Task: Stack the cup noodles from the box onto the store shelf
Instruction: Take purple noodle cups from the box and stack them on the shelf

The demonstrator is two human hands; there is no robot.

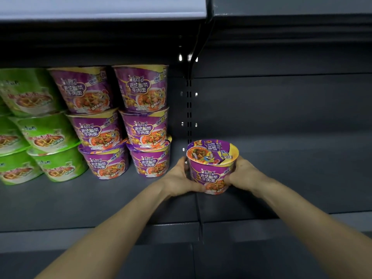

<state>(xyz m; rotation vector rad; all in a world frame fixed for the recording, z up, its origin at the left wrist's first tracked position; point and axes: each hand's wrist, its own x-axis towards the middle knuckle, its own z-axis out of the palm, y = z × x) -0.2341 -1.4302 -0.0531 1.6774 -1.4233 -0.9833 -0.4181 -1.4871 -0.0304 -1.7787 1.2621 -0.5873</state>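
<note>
A round, tapered purple noodle cup [211, 168] with glossy film lid sits upright over the grey metal shelf [100, 202]. Left hand [179, 178] and right hand [241, 174] clasp its opposite sides, arms extended.

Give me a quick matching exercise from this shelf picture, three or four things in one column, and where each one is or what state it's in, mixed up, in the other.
Things:
1. green cups
2. purple stacks
3. held purple cup
4. right hand

Places or states:
A. gripped between both hands
B. far left of shelf
C. on the held cup's right side
D. two columns, three high

Pairs: 1-B, 2-D, 3-A, 4-C
</note>
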